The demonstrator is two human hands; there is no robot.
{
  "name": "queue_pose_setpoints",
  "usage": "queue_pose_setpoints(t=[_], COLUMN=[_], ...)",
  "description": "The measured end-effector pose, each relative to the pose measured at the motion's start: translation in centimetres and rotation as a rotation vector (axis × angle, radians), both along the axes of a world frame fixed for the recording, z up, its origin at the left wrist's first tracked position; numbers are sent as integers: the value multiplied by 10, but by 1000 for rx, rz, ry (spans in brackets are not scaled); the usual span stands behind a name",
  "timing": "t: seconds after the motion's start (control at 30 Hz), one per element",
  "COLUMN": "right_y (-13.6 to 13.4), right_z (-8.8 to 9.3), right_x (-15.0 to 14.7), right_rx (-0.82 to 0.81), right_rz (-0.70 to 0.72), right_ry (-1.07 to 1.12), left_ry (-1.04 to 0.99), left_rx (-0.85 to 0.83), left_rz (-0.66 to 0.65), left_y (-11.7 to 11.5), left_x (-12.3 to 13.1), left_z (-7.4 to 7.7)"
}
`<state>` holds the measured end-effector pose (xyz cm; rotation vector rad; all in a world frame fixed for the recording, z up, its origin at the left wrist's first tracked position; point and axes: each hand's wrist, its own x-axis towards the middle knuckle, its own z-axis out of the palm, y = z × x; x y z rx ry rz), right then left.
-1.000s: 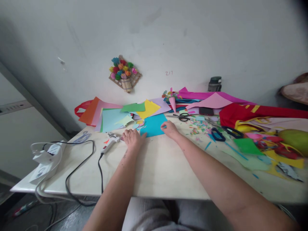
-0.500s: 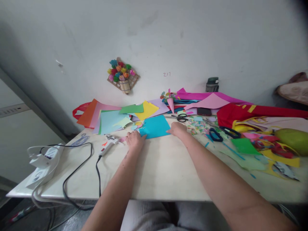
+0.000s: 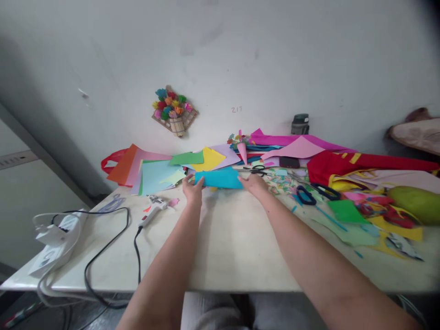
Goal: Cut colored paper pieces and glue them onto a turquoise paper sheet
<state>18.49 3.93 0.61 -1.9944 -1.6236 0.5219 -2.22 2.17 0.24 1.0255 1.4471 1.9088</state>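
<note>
A turquoise paper sheet [image 3: 220,178] is lifted a little off the pale table [image 3: 233,243], near its far middle. My left hand [image 3: 192,189] pinches the sheet's left edge, fingers closed on it. My right hand [image 3: 253,183] grips its right edge the same way. Behind the sheet lies a spread of coloured papers [image 3: 161,169] in orange, pink, light blue, green and yellow. A white glue gun [image 3: 153,211] rests on the table just left of my left hand.
Black scissors [image 3: 256,170] and blue-handled scissors [image 3: 304,196] lie among paper scraps to the right. A red bag [image 3: 347,165] and a green fruit [image 3: 417,204] sit far right. A black cord [image 3: 113,238] and white power strip [image 3: 55,233] occupy the left. A paper-flower craft [image 3: 173,110] hangs on the wall.
Both hands have taken hold of the turquoise sheet's edges and raised it from lying flat on the table. The view has shifted slightly.
</note>
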Motion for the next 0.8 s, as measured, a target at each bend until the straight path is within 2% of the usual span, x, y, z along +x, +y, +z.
queue_pose_setpoints(t=[0.07,0.17,0.3,0.47,0.57,0.67,0.8], right_y=[0,-4,-9,-10,-11,-14,-19], right_z=[1,4,6,4,3,2,2], right_x=[1,1,3,-1,-10,-22,-34], right_rx=[-42,-134,-294,-211,-136,-106,-127], right_rz=[3,41,200,223,209,190,217], right_ry=[234,624,966,1115,1177,1184,1158], left_ry=[-130,-241,-270,-397,-544,-530,-487], left_rx=[65,68,53,77,77,29,-38], left_rz=[-31,-43,-61,-91,-241,-435,-465], left_y=[1,0,-1,0,-3,-9,-15], left_x=[2,5,6,7,12,21,28], left_z=[-2,-6,-7,-6,-4,-2,-2])
